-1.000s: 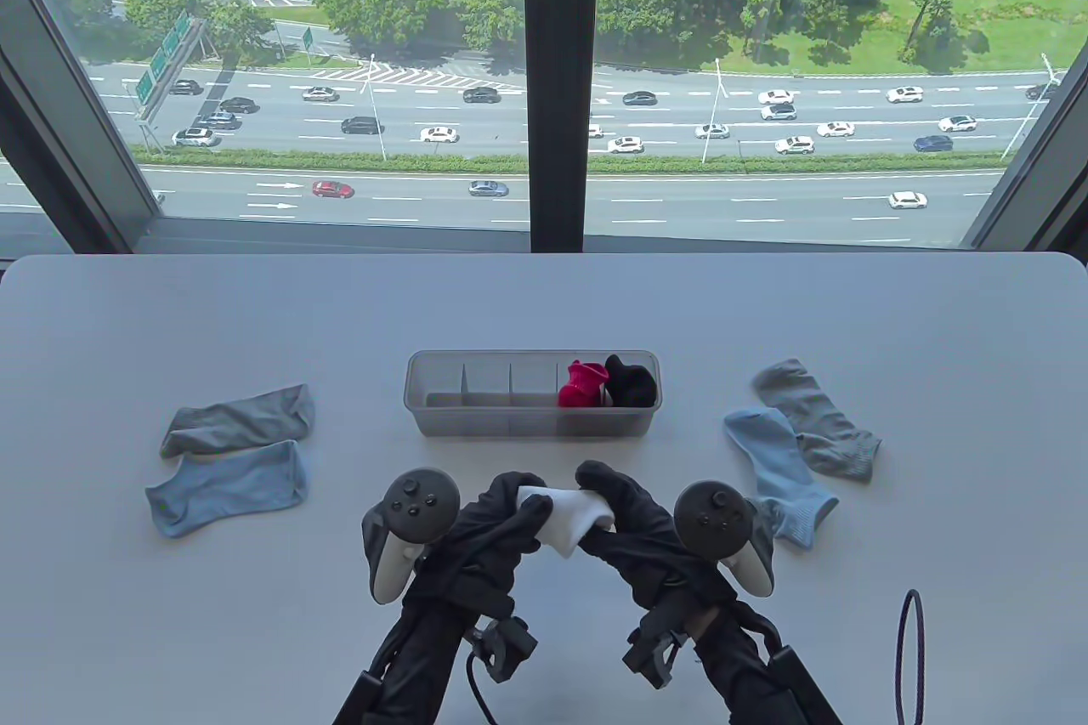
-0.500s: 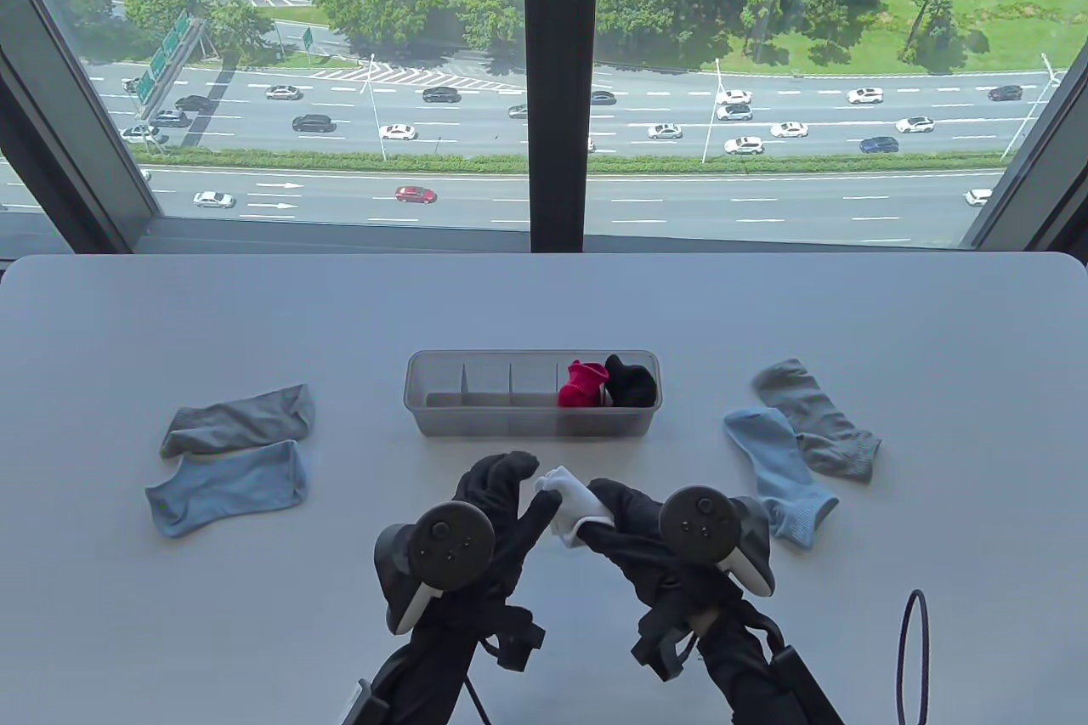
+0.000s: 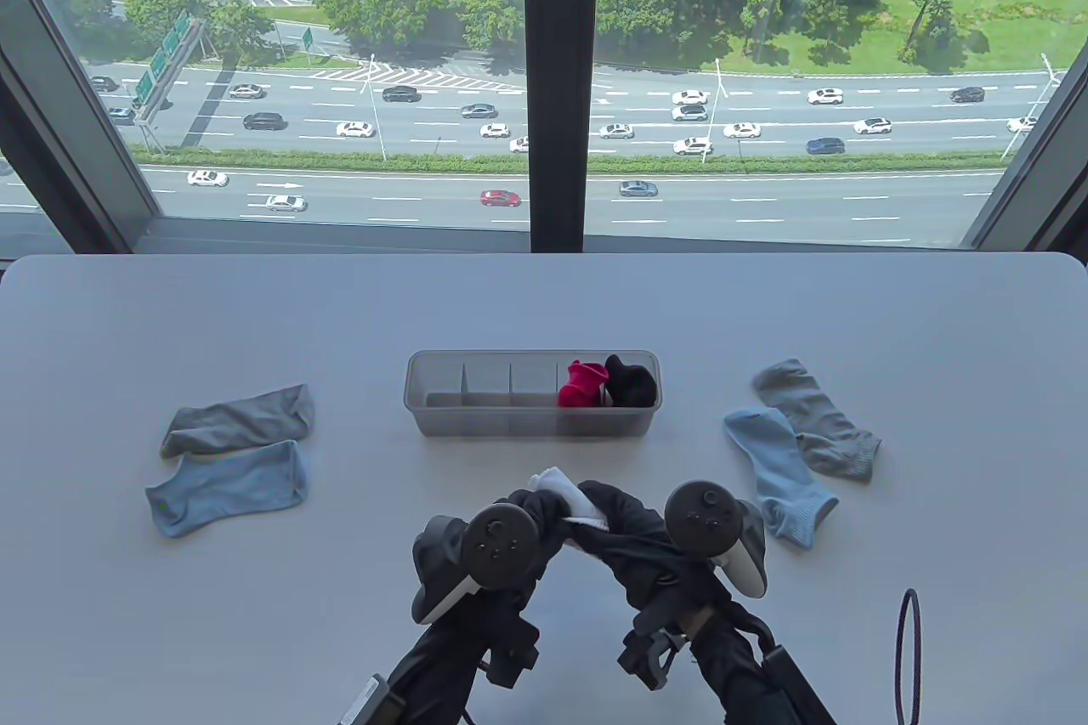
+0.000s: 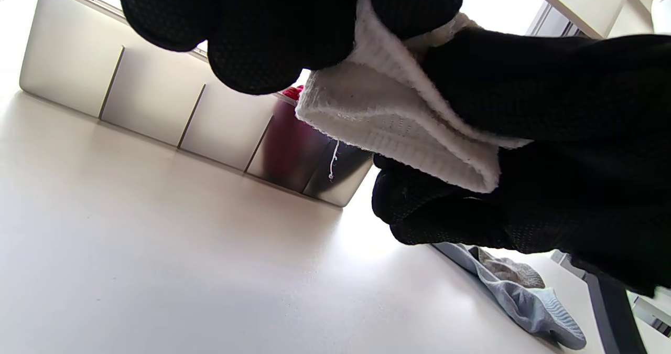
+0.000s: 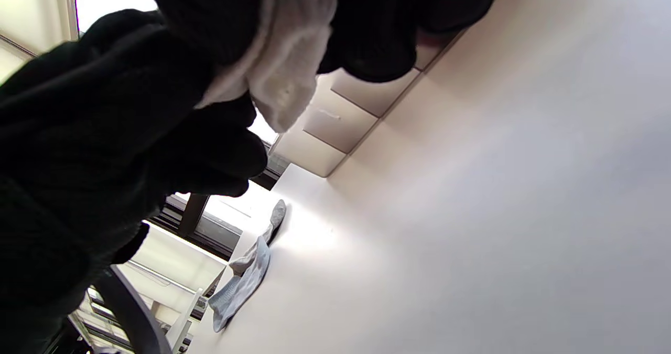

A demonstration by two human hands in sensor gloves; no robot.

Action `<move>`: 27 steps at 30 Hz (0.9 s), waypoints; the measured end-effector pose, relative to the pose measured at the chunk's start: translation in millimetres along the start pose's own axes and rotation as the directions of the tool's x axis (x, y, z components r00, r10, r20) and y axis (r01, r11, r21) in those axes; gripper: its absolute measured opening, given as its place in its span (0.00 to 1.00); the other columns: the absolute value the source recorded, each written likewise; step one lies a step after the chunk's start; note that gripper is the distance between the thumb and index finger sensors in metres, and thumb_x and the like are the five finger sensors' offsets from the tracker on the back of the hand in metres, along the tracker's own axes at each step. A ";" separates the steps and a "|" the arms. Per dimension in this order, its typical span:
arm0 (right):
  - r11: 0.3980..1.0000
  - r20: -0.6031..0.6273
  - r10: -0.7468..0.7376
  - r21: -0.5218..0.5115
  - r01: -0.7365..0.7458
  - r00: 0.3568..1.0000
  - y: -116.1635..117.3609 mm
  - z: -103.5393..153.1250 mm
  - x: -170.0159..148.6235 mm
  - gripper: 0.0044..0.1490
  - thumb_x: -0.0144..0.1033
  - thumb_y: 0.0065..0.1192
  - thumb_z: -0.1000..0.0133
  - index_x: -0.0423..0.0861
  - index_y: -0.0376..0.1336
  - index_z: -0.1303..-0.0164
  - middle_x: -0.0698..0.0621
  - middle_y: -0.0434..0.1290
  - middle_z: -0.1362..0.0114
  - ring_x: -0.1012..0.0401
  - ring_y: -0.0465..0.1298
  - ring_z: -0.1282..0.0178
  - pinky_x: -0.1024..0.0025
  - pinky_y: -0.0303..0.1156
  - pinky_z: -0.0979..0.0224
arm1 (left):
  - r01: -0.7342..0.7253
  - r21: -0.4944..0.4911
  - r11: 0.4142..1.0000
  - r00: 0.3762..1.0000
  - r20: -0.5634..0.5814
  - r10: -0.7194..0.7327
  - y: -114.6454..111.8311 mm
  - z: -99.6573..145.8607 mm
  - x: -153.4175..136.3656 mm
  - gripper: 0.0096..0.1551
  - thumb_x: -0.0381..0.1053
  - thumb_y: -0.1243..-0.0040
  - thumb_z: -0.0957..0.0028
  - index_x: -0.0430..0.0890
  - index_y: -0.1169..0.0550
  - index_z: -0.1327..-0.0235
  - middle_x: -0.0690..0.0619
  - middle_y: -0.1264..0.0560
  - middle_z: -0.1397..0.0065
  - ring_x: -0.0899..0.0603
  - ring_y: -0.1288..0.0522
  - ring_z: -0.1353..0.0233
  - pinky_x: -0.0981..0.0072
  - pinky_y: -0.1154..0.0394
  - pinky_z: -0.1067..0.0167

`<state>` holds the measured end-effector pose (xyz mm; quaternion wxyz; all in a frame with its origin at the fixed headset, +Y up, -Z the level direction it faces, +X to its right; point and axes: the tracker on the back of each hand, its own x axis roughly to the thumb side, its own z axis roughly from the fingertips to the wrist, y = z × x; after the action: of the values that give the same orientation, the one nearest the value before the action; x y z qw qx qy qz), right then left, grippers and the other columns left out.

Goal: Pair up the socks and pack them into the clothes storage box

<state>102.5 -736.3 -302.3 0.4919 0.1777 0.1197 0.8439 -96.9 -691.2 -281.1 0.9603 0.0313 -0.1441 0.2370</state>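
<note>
Table view: both hands are meeting just in front of the box (image 3: 425, 410), and between them they are holding a white sock bundle (image 3: 561, 491) above the table (image 3: 255, 631). The left hand (image 3: 531, 521) is curling over the bundle from the left, while the right hand (image 3: 625, 517) is gripping it from the right. In the box, a red bundle (image 3: 582, 385) and a black bundle (image 3: 631, 382) are sitting in the two rightmost compartments; the others are looking empty. A grey sock (image 3: 238, 419) and a blue sock (image 3: 225, 487) are lying at the left, and another blue sock (image 3: 778, 474) and grey sock (image 3: 816, 419) at the right, overlapping.

Left wrist view: the fingers (image 4: 251, 34) are pinching the ribbed white knit from above, with the other hand's fingers wrapping it from the right.

Right wrist view: the white fabric is hanging out between dark gloved fingers (image 5: 367, 39), which are closing round it.

The bundle is probably light, soft and springy, so it may be trying to unroll; gripping round its folded middle should be keeping it together for dropping into a free compartment.
</note>
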 end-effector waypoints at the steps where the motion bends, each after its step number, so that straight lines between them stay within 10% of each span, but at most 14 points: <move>1: 1.000 -0.001 0.001 0.006 -0.001 1.000 0.5 -0.9 0.6 0.39 0.36 0.64 0.38 0.41 0.51 0.20 0.40 0.66 0.29 0.47 0.70 0.31 0.39 0.60 0.22 | -0.003 0.027 1.000 1.000 -0.016 0.003 -0.7 0.3 -2.2 0.20 0.48 0.50 0.39 0.43 0.33 0.38 0.38 0.25 0.32 0.36 0.21 0.38 0.37 0.26 0.37; 14: 0.992 0.052 0.010 0.126 -0.016 0.999 14.0 -6.5 14.2 0.27 0.12 0.63 0.44 0.60 0.68 0.48 0.52 0.68 0.30 0.52 0.68 0.28 0.41 0.59 0.19 | -0.223 -0.033 0.974 0.971 -0.097 0.219 0.4 -8.0 -29.7 0.19 0.45 0.54 0.37 0.43 0.33 0.35 0.40 0.24 0.31 0.36 0.19 0.37 0.37 0.25 0.37; 18: 1.000 0.003 -0.027 -0.014 0.027 1.000 3.8 -1.3 0.4 0.33 0.22 0.65 0.39 0.55 0.56 0.26 0.44 0.64 0.23 0.50 0.70 0.28 0.44 0.62 0.20 | -0.338 -0.146 0.930 0.940 -0.006 0.340 2.3 -8.4 -33.7 0.19 0.47 0.52 0.36 0.47 0.30 0.35 0.40 0.29 0.27 0.34 0.25 0.30 0.31 0.33 0.30; 24: 0.992 0.008 0.076 -0.099 -0.075 0.997 -8.6 2.4 0.2 0.31 0.24 0.69 0.42 0.57 0.60 0.31 0.45 0.68 0.26 0.51 0.73 0.31 0.45 0.64 0.22 | -0.336 -0.238 0.911 0.942 -0.070 0.329 -5.1 -12.3 -33.7 0.24 0.53 0.51 0.37 0.48 0.34 0.31 0.36 0.32 0.23 0.29 0.28 0.26 0.27 0.34 0.31; 27: 0.976 0.020 0.144 -0.166 -0.139 0.989 -10.0 4.5 7.4 0.38 0.29 0.69 0.41 0.56 0.53 0.24 0.50 0.69 0.26 0.54 0.72 0.30 0.46 0.63 0.20 | -0.553 -0.300 0.777 0.832 -0.148 0.535 -8.3 -9.1 -42.1 0.42 0.66 0.56 0.39 0.49 0.46 0.16 0.29 0.36 0.19 0.24 0.29 0.27 0.25 0.35 0.32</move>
<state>108.9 -724.8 -300.6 0.4454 0.1582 0.0287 0.8808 -126.3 -716.2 -302.0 0.8454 -0.1795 -0.1586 0.4774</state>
